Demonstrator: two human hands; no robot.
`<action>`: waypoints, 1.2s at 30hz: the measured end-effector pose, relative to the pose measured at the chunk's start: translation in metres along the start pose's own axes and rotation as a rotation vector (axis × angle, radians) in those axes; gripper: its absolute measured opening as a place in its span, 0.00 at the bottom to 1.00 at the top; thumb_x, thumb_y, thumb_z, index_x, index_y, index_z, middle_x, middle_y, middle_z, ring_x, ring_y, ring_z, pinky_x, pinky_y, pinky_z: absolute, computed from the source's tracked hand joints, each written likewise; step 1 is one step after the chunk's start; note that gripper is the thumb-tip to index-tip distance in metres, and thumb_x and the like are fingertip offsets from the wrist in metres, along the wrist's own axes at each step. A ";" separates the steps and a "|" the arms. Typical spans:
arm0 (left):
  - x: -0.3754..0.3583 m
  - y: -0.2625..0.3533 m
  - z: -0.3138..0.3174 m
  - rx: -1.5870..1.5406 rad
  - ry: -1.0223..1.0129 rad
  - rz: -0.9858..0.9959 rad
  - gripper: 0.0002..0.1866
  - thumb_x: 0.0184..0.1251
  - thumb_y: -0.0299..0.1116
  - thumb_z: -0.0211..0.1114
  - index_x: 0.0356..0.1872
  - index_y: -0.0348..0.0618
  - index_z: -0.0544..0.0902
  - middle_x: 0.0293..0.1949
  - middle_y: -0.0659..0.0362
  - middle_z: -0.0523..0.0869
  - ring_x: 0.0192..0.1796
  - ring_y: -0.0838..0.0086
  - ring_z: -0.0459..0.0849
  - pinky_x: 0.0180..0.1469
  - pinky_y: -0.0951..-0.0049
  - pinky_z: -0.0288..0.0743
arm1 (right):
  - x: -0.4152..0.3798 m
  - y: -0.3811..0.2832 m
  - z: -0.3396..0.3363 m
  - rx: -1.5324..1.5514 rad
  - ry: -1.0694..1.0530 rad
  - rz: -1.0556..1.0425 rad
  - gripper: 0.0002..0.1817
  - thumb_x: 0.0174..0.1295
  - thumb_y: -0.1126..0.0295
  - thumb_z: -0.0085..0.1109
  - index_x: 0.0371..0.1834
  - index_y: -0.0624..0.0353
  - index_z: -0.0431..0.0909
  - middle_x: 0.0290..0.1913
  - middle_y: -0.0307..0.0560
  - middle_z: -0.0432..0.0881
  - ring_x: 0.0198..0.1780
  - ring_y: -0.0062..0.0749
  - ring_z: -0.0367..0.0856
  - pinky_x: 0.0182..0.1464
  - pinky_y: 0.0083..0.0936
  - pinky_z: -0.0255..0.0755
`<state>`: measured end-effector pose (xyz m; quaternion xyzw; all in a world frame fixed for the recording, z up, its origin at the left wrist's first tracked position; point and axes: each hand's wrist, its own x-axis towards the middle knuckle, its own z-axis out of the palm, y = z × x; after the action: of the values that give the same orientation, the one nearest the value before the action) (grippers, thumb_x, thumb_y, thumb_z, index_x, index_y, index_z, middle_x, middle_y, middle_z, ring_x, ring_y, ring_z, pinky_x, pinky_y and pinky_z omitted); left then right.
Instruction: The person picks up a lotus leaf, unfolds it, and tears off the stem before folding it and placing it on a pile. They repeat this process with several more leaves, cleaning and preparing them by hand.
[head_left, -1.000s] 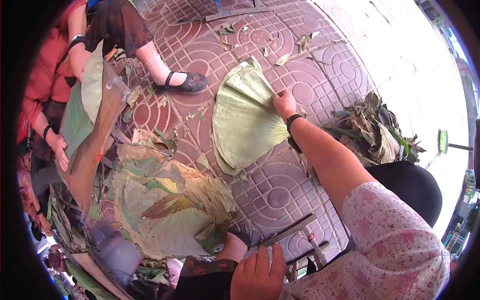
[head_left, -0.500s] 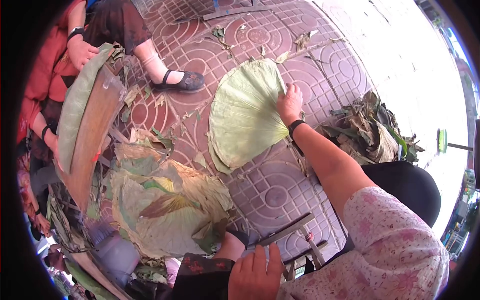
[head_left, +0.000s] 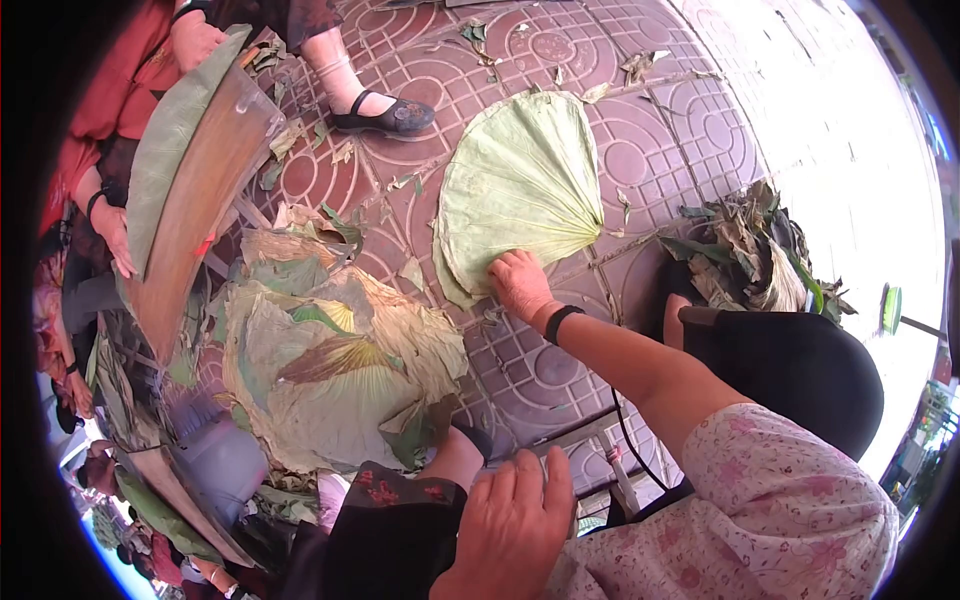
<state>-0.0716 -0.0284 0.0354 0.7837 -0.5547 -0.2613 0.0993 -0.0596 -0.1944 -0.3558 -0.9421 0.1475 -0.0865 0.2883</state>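
A pale green, fan-shaped folded leaf (head_left: pixel 520 180) lies on the patterned paving. My right hand (head_left: pixel 522 284), with a black band on its wrist, rests at the leaf's lower edge; its fingers are bent and their tips touch the leaf. Whether they pinch it is hard to see. My left hand (head_left: pixel 512 520) is at the bottom centre near the knee, fingers stretched out, back of the hand up, nothing in it. To the left of the fan-shaped leaf spreads a heap of large dried leaves (head_left: pixel 330 375).
A co-worker in red at the upper left has both hands by a green leaf (head_left: pixel 190 130) on a wooden board (head_left: pixel 205 200). Crumpled dry leaves (head_left: pixel 760 245) are piled at right, beside a black seat (head_left: pixel 790 375). A co-worker's black shoe (head_left: pixel 400 117) stands near the top.
My right hand has moved from the leaf's right edge to its lower edge. My left hand shows more fully. The whole view has shifted slightly.
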 end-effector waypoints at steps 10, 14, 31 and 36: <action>0.005 -0.003 -0.017 -0.243 -0.196 -0.129 0.20 0.63 0.27 0.59 0.57 0.33 0.77 0.37 0.52 0.78 0.41 0.63 0.80 0.46 0.65 0.74 | 0.011 -0.019 0.015 -0.118 -0.116 -0.100 0.09 0.56 0.66 0.66 0.37 0.55 0.80 0.40 0.45 0.79 0.49 0.45 0.77 0.54 0.39 0.70; -0.004 -0.004 0.004 0.019 0.037 0.017 0.20 0.63 0.27 0.59 0.56 0.33 0.78 0.37 0.52 0.78 0.41 0.62 0.80 0.46 0.65 0.75 | 0.015 -0.034 0.013 0.009 -0.045 -0.038 0.09 0.57 0.65 0.66 0.37 0.55 0.79 0.39 0.44 0.78 0.49 0.44 0.77 0.54 0.38 0.70; -0.006 -0.002 0.001 0.041 -0.008 -0.005 0.19 0.64 0.27 0.61 0.56 0.32 0.78 0.39 0.51 0.79 0.42 0.63 0.81 0.45 0.65 0.75 | 0.005 -0.046 0.011 0.024 -0.058 -0.061 0.14 0.56 0.64 0.66 0.44 0.56 0.82 0.54 0.49 0.79 0.61 0.46 0.74 0.64 0.41 0.67; -0.007 -0.001 0.008 -0.048 0.044 -0.004 0.19 0.65 0.27 0.61 0.57 0.33 0.79 0.38 0.51 0.79 0.42 0.61 0.80 0.46 0.63 0.76 | -0.001 -0.023 0.005 -0.143 -0.149 -0.127 0.21 0.54 0.62 0.68 0.51 0.56 0.80 0.59 0.52 0.77 0.66 0.47 0.71 0.68 0.42 0.65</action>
<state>-0.0764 -0.0203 0.0307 0.7878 -0.5445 -0.2571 0.1297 -0.0541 -0.1733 -0.3474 -0.9716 0.0717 -0.0233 0.2243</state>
